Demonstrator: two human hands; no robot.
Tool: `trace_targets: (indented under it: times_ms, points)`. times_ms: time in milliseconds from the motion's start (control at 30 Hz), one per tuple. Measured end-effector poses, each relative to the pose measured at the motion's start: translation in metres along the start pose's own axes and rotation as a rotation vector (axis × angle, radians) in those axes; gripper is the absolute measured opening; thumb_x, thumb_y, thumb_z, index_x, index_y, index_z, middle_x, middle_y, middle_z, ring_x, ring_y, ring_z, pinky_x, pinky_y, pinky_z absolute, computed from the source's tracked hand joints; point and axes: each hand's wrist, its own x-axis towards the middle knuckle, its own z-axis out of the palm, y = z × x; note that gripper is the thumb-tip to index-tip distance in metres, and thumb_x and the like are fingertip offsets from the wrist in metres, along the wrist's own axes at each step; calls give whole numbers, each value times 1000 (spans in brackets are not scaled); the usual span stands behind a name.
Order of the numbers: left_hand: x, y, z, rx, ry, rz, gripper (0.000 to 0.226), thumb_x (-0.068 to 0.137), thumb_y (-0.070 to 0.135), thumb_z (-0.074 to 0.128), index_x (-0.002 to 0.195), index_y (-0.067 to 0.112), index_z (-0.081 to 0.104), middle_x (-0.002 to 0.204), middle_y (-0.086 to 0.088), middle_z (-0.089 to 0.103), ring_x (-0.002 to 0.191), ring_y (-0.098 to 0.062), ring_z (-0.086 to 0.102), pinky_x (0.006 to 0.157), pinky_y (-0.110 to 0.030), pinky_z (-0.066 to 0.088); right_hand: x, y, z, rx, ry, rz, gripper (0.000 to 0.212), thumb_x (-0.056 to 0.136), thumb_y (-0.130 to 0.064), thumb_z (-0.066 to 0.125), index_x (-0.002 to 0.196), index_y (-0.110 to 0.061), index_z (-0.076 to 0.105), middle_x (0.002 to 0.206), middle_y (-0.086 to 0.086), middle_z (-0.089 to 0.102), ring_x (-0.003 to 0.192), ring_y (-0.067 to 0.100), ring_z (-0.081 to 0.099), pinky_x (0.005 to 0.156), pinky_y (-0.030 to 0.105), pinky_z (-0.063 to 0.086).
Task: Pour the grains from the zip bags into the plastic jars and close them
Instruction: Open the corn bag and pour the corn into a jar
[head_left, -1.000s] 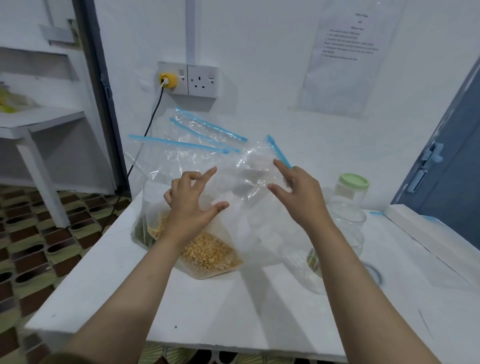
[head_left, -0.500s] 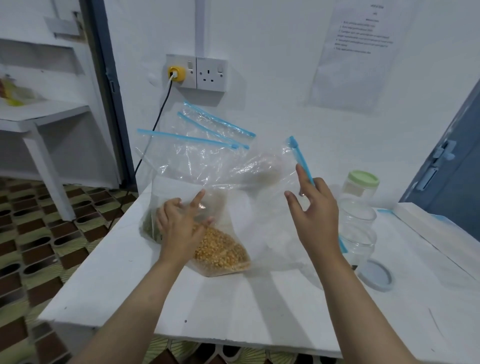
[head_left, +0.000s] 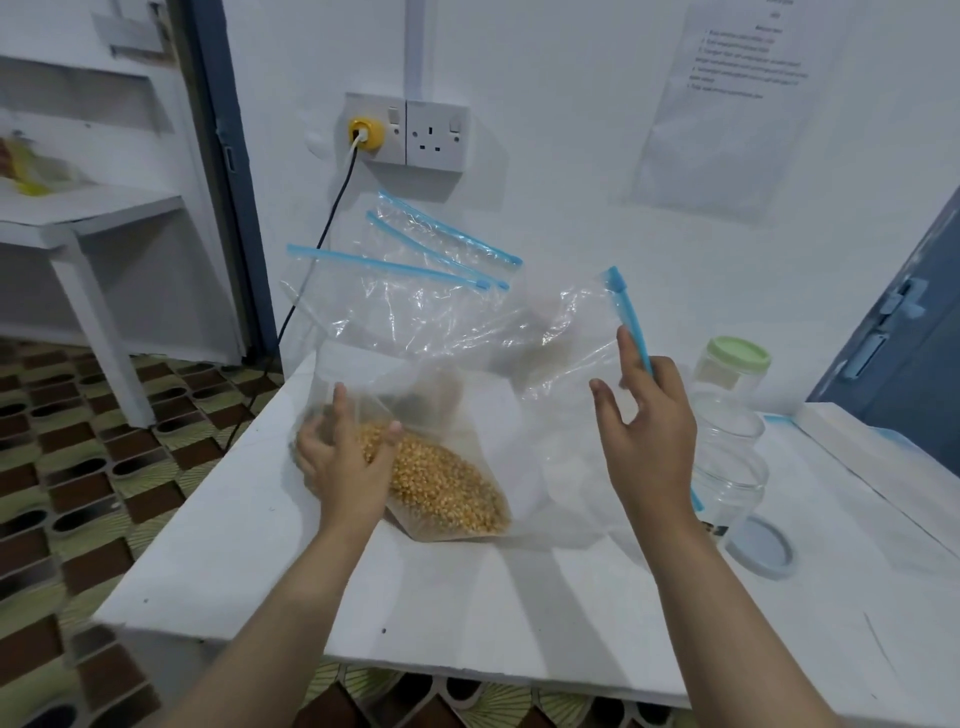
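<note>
**A:** Where is the grain right now?

**B:** In a clear plastic zip bag of yellow grains (head_left: 447, 483), lying on the white counter (head_left: 467, 613) near its left back part. The grains sit heaped in the bag's lower corner.

**A:** And the hands?

**B:** The left hand (head_left: 345, 457) rests on that bag, fingers spread and only loosely bent over the grain heap; its grip is not closed round anything that I can see. The right hand (head_left: 647, 436) is raised over a second clear plastic zip bag (head_left: 566, 364), which looks empty, though blurred. Its blue zip strip (head_left: 626, 312) runs up past the fingertips. The fingers are nearly straight, so the grip looks open; whether a finger touches the strip I cannot tell.

**A:** The jars?

**B:** Two clear plastic jars without lids (head_left: 727, 467), one behind the other, stand just right of the right hand. Behind them stands a clear jar with a pale green lid (head_left: 737, 364). A round pale blue lid (head_left: 761, 548) lies flat on the counter beside the nearest jar.

**A:** Anything further out?

**B:** More clear zip bags with blue strips (head_left: 415, 280) lean against the white wall. Above them is a double wall socket (head_left: 410, 130) with a yellow plug and a black cable hanging down.
</note>
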Motion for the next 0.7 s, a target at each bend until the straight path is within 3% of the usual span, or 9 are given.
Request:
trace_targets:
  times_ms: [100,267,433,533,600,700]
  points:
    - [-5,-3,-2,-234,-84,27,67,94,43,59,153,40,25,153,-10,24,143,-25,25,115,-45,29,-1,0,1,-8,5,18,54,93,-13,66,145,-15,50,96,-3,46,82,15,52,69,17,36]
    - [7,1,-14,-413,-17,49,47,97,17,61,141,26,50,143,-1,43,125,-9,46,95,-10,37,-3,1,0,-8,0,55,54,93,-11,66,144,-13,50,95,-2,46,80,4,42,69,5,35]
    - [20,11,-20,-663,14,-43,51,95,6,62,141,22,50,138,-2,53,127,-12,52,107,-25,42,-4,-1,-2,5,-6,92,53,94,-11,66,145,-12,50,98,-2,45,88,-3,41,74,-3,33]
    - [6,5,-14,-634,-5,-32,60,93,11,66,145,30,42,144,8,44,134,-8,42,103,-19,38,-5,-2,-3,11,-11,112,54,94,-12,66,145,-12,50,97,-3,45,87,-3,41,74,-4,32]
    - [-5,3,-10,-612,-4,-15,67,92,15,69,147,34,36,141,17,40,131,3,38,98,-14,36,-6,-2,-3,14,-10,110,54,93,-11,66,144,-12,50,96,-3,45,86,-2,41,75,-3,33]
    - [-13,2,-4,-557,-29,34,75,90,16,71,149,34,30,128,34,34,109,34,33,87,2,30,-8,-1,-2,25,-6,103,53,92,-10,67,143,-12,52,95,-2,46,85,-1,42,76,-2,33]
